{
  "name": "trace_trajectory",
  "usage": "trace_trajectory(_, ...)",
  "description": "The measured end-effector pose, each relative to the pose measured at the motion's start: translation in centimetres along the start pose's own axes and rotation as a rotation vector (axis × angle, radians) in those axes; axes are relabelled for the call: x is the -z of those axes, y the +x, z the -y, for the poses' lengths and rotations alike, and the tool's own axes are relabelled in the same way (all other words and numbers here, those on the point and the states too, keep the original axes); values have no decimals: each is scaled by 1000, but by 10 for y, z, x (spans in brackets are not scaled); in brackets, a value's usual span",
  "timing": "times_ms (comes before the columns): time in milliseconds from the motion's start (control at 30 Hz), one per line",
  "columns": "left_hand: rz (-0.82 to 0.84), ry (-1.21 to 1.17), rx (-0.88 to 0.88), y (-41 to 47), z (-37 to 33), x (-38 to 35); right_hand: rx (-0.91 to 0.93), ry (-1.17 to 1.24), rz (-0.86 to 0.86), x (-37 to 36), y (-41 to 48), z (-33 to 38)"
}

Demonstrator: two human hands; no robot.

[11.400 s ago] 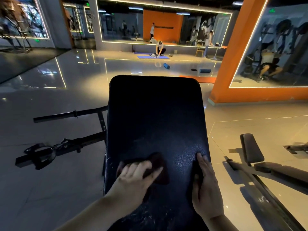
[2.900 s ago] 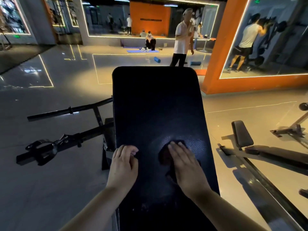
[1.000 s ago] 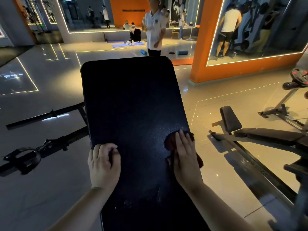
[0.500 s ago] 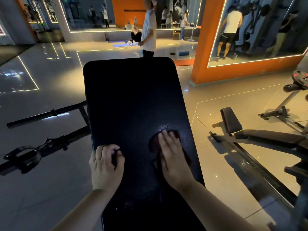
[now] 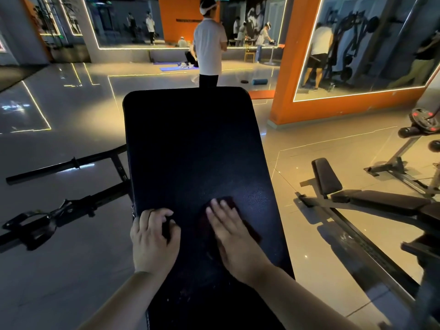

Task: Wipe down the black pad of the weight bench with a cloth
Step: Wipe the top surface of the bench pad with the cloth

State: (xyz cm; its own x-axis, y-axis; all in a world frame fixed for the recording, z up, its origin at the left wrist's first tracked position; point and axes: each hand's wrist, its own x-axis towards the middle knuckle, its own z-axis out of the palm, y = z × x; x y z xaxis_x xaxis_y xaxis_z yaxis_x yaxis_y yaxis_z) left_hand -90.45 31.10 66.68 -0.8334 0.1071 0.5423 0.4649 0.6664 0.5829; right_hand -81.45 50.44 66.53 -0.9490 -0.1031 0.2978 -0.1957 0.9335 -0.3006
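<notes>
— What are the hands doing?

— The right hand [image 5: 234, 236] lies flat, fingers straight and together, pressing a cloth [image 5: 233, 203] onto the black pad [image 5: 190, 144]. The left hand [image 5: 154, 236] sits at the pad's left edge, fingers curled under and knuckles up. It holds nothing that I can see.

— Does its thumb hook round the edge?

— I cannot tell; the thumb is hidden.

— Where exactly is the cloth?

— On the near part of the pad, a little right of its middle. It is dark, reddish-brown, and mostly covered by the palm. It peeks out past the fingertips and along the hand's right side.

— And the pad itself?

— It is long with rounded far corners and runs away from the person. Pale scuffs mark its near end, between the forearms.

— What lies to the left?

— The black frame bars [image 5: 71, 163] of the bench stretch over the glossy floor [image 5: 71, 270], with a strap [image 5: 31, 225] on the nearer bar.

— To the right?

— A second bench [image 5: 381, 201] lies low, well apart from the pad. Behind it stands a rack with a weight plate [image 5: 423, 120].

— Farther off?

— A person in a white shirt [image 5: 209, 41] stands just beyond the pad's far end. An orange pillar [image 5: 285, 67] rises to the right beside a lit mirror [image 5: 371, 44]. A blue mat [image 5: 172, 67] and a foam roller [image 5: 259, 81] lie on the far floor.
</notes>
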Motion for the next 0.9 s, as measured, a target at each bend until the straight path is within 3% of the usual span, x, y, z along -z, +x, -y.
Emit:
trace_trajectory(67, -4, -1, -4, 0, 0, 0, 146, -95, -29, -6, -17, -24)
trace_trajectory(100, -9, -8, -6, -1, 0, 0, 108, -95, -97, -4, -24, -36)
trace_trajectory(233, -18, -34, 4, -1, -1, 0, -456, 32, -447, 7, -6, -40)
trace_trajectory(300, -26, -39, -9, -1, -1, 1, -551, 103, -427, 6, 18, -13)
trace_trajectory(333, -28, -41, -16, -1, -1, 1, -498, 125, -370, 4, 26, 0)
trace_trajectory(400, -32, -39, -17, -1, 0, 1, -225, 107, -207, -2, 26, 16)
trace_trajectory(500, -26, -36, -17, 0, 2, 1, 135, -80, -49, 1, 2, -15)
trace_trajectory(567, -13, -36, -11, 0, 3, 0, 56, -155, -104, 11, -5, -46)
trace_trajectory(633, -4, -34, 3, -1, 3, 0, -189, -123, -199, 23, 4, -59)
trace_trajectory(733, -10, -38, 3, -2, 2, 0, -435, -11, -306, 24, 43, -32)
trace_trajectory(800, 0, -34, -6, -2, 2, 0, -380, 41, -296, 18, 61, -5)
trace_trajectory(900, 10, -27, -9, -2, 4, 1, -64, 24, -97, 8, 51, 19)
